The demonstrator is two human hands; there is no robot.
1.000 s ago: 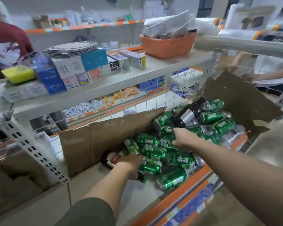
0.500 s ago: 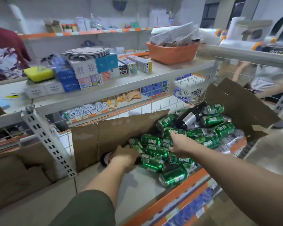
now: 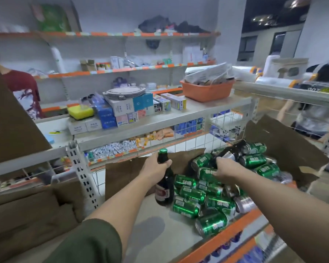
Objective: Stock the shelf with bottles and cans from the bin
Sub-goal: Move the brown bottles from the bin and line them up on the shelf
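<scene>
At the left, the left hand [image 3: 156,167] is wrapping its fingers and thumb round the neck of a dark glass bottle [image 3: 167,180], gripping it just under the green cap and holding it upright, its base sitting on or barely above the grey shelf [image 3: 156,224] in front of the brown cardboard box flap [image 3: 122,173]. The bottle is showing brown-black glass and a red and white label low on its body, and it is looking capped and intact. To its right, the green cans [image 3: 218,203] are lying on their sides in a loose heap running from the orange shelf edge [image 3: 226,236] back into the box, none of them standing in a row. The right hand [image 3: 223,168] is reaching into the top of that heap with its fingers curling downward, where a can is meeting the lower end of a second dark bottle [image 3: 235,151] lying on its side; whether it is actually gripping either one is not clear from this angle. Judging by this, the stocking is only beginning: 1 bottle is being stood up, while the other bottle and the whole pile of cans are waiting to be set in place.
</scene>
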